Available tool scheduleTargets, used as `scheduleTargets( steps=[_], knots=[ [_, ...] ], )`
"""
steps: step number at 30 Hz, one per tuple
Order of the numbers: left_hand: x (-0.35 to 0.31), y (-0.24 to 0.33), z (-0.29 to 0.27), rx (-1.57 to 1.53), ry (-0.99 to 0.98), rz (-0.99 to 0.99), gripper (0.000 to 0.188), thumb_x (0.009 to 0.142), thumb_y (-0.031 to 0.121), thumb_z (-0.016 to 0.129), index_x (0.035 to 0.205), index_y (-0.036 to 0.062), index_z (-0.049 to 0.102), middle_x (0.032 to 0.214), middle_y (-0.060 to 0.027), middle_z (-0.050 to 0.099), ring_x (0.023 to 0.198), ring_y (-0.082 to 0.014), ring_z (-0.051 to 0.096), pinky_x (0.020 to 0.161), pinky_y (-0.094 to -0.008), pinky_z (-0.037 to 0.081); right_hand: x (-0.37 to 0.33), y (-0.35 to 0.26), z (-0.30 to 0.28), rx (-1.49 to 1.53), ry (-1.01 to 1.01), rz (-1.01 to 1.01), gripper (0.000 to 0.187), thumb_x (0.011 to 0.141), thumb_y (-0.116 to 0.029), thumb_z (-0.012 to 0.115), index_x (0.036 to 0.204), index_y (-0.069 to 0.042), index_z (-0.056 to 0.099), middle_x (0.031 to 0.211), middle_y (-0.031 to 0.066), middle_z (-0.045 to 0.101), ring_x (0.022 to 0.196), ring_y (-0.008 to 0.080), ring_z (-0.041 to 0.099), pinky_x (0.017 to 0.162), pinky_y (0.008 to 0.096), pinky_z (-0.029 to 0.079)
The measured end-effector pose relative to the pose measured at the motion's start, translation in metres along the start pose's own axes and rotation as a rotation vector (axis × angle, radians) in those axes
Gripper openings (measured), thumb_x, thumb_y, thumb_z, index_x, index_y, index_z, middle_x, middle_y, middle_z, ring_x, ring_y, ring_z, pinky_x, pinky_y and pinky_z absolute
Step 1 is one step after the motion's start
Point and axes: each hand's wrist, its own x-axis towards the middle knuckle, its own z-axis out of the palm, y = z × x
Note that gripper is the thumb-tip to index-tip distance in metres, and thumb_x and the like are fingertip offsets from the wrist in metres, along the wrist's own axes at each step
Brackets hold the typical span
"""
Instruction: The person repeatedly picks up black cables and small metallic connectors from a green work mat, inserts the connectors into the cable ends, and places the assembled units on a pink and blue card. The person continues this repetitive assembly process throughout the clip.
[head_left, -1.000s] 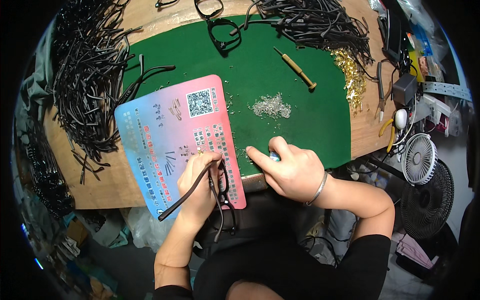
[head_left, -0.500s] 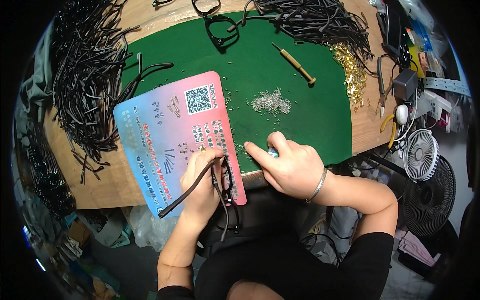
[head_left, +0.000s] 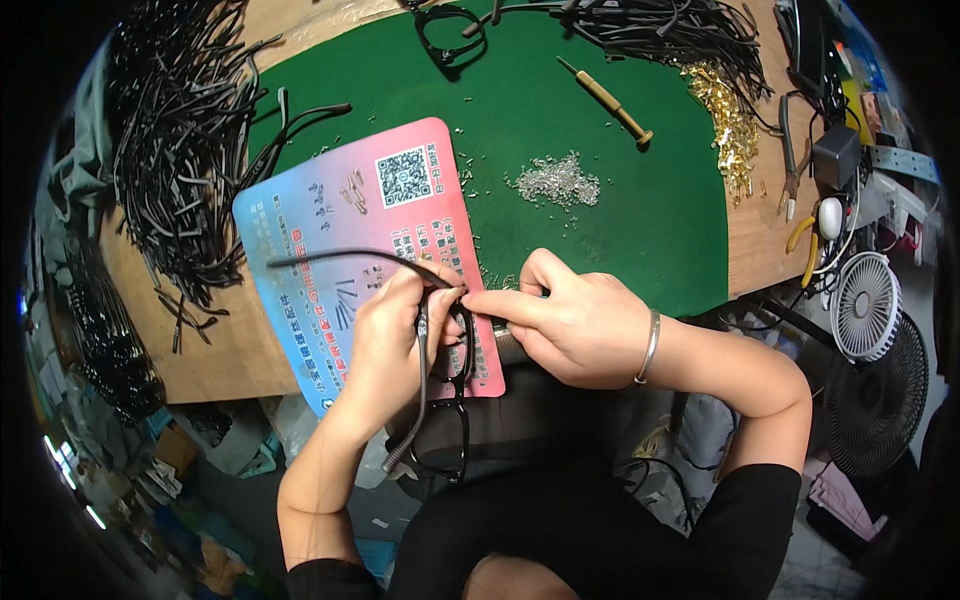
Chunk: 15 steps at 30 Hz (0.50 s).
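Observation:
My left hand (head_left: 385,335) is closed on a black eyeglass frame (head_left: 464,425), its rims hanging toward my lap. One dark temple (head_left: 345,254) sticks out leftward over a pink-and-blue printed card (head_left: 447,175); another points down past my wrist. My right hand (head_left: 585,325) has its index finger stretched to the frame's hinge area, touching or nearly touching the left fingertips. Its other fingers are curled, and whatever they hold is hidden. Tiny screws and small metal parts (head_left: 353,192) lie in groups on the card. Beyond my right hand is a heap of tiny silvery screws (head_left: 560,182).
On the green mat (head_left: 640,230) lie a brass-handled screwdriver (head_left: 610,103) and another black eyeglass frame (head_left: 450,40). Piles of dark temples (head_left: 180,150) flank the mat at left and far right. Gold-coloured parts (head_left: 728,130), pliers (head_left: 800,235) and a white fan (head_left: 865,305) are on the right.
My right hand has moved left, its index finger now at the frame. The eyeglass frame has turned in my left hand, so the temple swings up across the card. The view has shifted slightly.

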Motion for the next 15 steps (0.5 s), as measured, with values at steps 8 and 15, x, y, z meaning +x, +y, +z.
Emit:
scheduleTargets(
  steps=[8, 15],
  knots=[
    [-0.004, -0.008, 0.006, 0.080, 0.074, 0.117, 0.007, 0.090, 0.002, 0.053, 0.096, -0.0010, 0.055, 0.078, -0.0088, 0.057, 0.057, -0.0114, 0.059, 0.053, -0.0238, 0.049, 0.003, 0.000, -0.002, -0.005, -0.011, -0.001, 0.038, 0.079, -0.013, 0.055, 0.117, -0.017, 0.056, 0.087, 0.0141, 0.048, 0.063, 0.0269, 0.058, 0.054, 0.0363, 0.052],
    [-0.003, -0.019, 0.012, 0.189, 0.164, 0.350, 0.005, 0.090, 0.001, 0.053, 0.095, 0.0005, 0.055, 0.077, -0.0050, 0.058, 0.057, -0.0092, 0.059, 0.053, -0.0216, 0.049, 0.005, 0.006, 0.001, -0.301, 0.110, -0.193, 0.040, 0.074, -0.015, 0.061, 0.113, -0.012, 0.055, 0.083, 0.0126, 0.049, 0.049, 0.0242, 0.056, 0.042, 0.0347, 0.048]
  ],
)
